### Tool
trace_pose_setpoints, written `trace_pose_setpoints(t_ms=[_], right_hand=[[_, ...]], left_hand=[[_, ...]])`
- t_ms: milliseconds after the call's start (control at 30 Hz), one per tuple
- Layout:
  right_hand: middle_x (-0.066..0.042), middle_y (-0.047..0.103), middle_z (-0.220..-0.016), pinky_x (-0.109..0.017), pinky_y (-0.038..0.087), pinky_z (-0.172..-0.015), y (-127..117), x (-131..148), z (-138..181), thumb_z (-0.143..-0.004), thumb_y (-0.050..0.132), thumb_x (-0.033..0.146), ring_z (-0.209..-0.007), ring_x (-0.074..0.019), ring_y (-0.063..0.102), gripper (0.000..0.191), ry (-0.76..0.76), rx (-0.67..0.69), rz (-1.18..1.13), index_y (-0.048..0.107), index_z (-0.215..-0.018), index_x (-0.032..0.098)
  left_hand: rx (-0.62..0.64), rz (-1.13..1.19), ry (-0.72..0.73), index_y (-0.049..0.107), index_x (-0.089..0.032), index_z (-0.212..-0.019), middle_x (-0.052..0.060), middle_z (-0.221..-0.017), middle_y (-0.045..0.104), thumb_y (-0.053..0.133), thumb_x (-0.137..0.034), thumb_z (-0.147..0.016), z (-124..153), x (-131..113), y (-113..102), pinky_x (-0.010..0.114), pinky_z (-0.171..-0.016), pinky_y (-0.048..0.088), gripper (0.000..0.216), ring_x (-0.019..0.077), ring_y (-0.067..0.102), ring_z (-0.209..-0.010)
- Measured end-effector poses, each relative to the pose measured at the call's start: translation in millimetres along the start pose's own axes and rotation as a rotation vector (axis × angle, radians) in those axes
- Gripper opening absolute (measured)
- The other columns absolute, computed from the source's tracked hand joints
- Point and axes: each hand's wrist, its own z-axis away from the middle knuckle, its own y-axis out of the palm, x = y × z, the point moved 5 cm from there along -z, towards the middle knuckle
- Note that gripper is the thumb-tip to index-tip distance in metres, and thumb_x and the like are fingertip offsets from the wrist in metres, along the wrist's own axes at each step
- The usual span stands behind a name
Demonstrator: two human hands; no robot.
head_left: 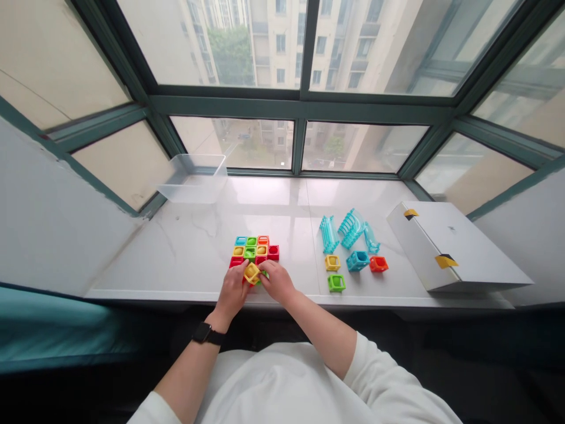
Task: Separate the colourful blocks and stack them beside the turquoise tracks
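Between my two hands is a yellow cube block (252, 273), tilted and held just over the near side of a group of colored cube blocks (251, 252). My left hand (232, 287) closes its fingers on the yellow block's left side. My right hand (277, 279) pinches it from the right. The group lies on the white sill and has blue, green, orange, yellow and red blocks in rows, with a red block (273, 252) at its right end. Blocks under my hands are partly hidden.
To the right lie clear blue track pieces (352, 228), a blue block (357, 260), a yellow block (332, 262), a green block (336, 283) and an orange-red block (378, 264). A white box (463, 244) stands far right. A clear plastic bin (193, 191) sits back left by the window.
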Motion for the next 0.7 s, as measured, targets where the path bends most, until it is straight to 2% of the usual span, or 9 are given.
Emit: trace_pose_setpoints(t_ms=[67,200,400,567,700], right_hand=[[-0.004,0.073,-0.098,-0.033,0.055,-0.085,-3.0,-9.1,0.2,-0.088,0.064,0.013,-0.091,-0.0208,0.069,0.013,0.056,-0.048,-0.138,0.069,-0.094,0.023],[-0.002,0.075,-0.092,-0.033,0.057,-0.081,-13.1,-28.3,3.3,-0.089,0.066,0.026,-0.084,-0.0202,0.072,0.005,0.204,-0.118,-0.441,0.069,-0.091,0.023],[-0.002,0.074,-0.086,-0.033,0.057,-0.079,-47.6,-36.2,24.5,-0.081,0.081,0.049,-0.082,-0.0211,0.071,0.03,0.314,-0.195,-0.782,0.069,-0.09,0.022],[-0.002,0.074,-0.087,-0.034,0.057,-0.084,-91.0,-38.5,52.6,-0.074,0.089,0.055,-0.085,-0.021,0.071,0.041,0.399,-0.335,-0.889,0.071,-0.091,0.022],[-0.002,0.075,-0.089,-0.036,0.058,-0.087,-119.6,-39.2,71.7,-0.074,0.09,0.054,-0.088,-0.0215,0.071,0.042,0.42,-0.446,-0.866,0.072,-0.094,0.022]], left_hand=[[0.005,-0.03,0.007,0.04,-0.023,-0.156,0.015,-0.131,0.063,0.051,-0.028,-0.104,4.5,1.5,2.3,0.051,-0.104,0.054,0.054,0.0306,0.062,-0.118],[0.037,-0.076,0.037,0.053,-0.022,-0.146,0.015,-0.129,0.064,0.054,-0.032,-0.104,9.7,-1.8,1.1,0.049,-0.106,0.052,0.043,0.0304,0.062,-0.119],[0.004,-0.153,0.043,0.063,-0.022,-0.134,0.014,-0.131,0.067,0.056,-0.026,-0.103,6.1,-13.7,-4.4,0.051,-0.109,0.046,0.032,0.0315,0.061,-0.124],[-0.102,-0.043,0.059,0.065,-0.024,-0.129,0.012,-0.127,0.068,0.064,-0.026,-0.098,-15.1,-54.2,-15.5,0.052,-0.11,0.047,0.03,0.0321,0.061,-0.125],[-0.083,0.215,0.052,0.059,-0.026,-0.135,0.011,-0.132,0.065,0.067,-0.029,-0.098,-42.2,-102.2,-10.3,0.049,-0.11,0.052,0.038,0.0289,0.062,-0.127]])
